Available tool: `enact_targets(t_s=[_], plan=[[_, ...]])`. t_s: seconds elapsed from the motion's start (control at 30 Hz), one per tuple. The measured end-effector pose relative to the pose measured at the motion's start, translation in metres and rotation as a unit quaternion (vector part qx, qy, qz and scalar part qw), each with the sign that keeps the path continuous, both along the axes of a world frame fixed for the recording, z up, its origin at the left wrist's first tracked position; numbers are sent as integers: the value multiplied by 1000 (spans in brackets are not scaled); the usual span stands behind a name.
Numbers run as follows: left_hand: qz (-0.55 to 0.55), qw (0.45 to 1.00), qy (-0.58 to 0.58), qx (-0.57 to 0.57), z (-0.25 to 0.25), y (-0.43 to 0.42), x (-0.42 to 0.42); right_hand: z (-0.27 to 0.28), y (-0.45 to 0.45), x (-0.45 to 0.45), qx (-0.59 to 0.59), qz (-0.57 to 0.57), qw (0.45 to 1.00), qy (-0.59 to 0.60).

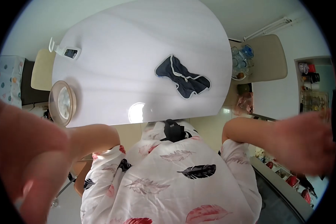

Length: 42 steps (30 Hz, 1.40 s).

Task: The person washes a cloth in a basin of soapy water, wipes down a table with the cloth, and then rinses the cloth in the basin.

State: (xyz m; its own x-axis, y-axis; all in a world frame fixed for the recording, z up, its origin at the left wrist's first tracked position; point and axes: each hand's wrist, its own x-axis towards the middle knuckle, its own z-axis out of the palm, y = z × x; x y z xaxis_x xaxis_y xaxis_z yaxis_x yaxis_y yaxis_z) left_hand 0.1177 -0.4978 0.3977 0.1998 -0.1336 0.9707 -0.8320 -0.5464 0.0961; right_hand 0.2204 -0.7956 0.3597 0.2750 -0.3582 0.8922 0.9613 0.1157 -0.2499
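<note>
Both of my hands are raised close to the camera, away from the table. My left hand [31, 149] looms large at the left edge, blurred, its thumb low and apart from the upper fingers, which run out of view. Nothing shows in it. My right hand [306, 143] is at the right edge, smeared by motion, with its fingertips lost against the dark border. On the glossy white table [112, 56] lies a small dark cloth piece [186, 79] with pale edging, narrow at the middle and wider at both ends. Neither hand touches it.
A round basin [74, 102] with something white inside stands at the table's left edge. Behind it is a white device [71, 53] with a dark screen. Chairs flank the table; the right chair [268, 58] holds several clear bottles or glasses [240, 63]. Shelves stand at right.
</note>
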Motion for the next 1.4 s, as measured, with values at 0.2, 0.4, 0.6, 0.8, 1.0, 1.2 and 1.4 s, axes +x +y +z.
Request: enact_targets(t_s=[0.2,0.4,0.6,0.8,1.0,1.2,1.4], plan=[[94,914,164,-360,-169,9,49,-209,53,78,-331,-226,898,183],[287,806,460,-236,-381,-13,33,-392,69,48,-716,38,671,187],[346,754,555,-65,-442,-31,-2,-414,68,73,-744,-26,651,150],[361,749,556,12,-452,-30,-3,-429,100,175,-641,-271,680,229],[362,740,566,23,-451,-32,-6,-418,135,78,-690,-182,638,287],[359,758,544,18,-460,-23,-9,-401,72,-45,-696,3,658,287],[370,757,535,-62,-459,-36,4,-403,-17,-11,-722,-49,625,291]])
